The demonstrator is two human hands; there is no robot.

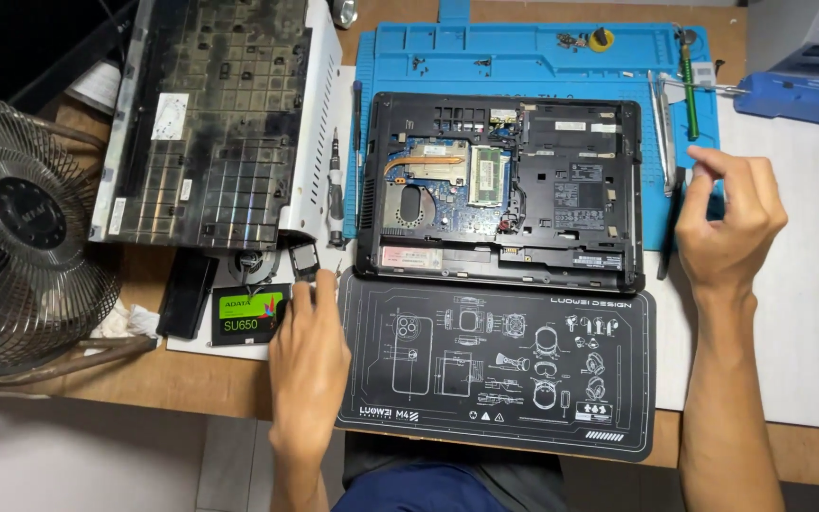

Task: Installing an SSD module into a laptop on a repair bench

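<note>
Wooden desk [191, 384] (grey tiled floor [97, 455] below), evenly lit.

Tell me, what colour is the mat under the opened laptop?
Blue mat, clearest in the head view.

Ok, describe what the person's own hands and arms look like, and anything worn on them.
Both are bare: the left hand and right hand wear no gloves, and no rings, watch or wristband show. Both forearms are uncovered as far as the picture's lower edge, with no sleeve in view. No markings or tattoos can be made out.
</note>
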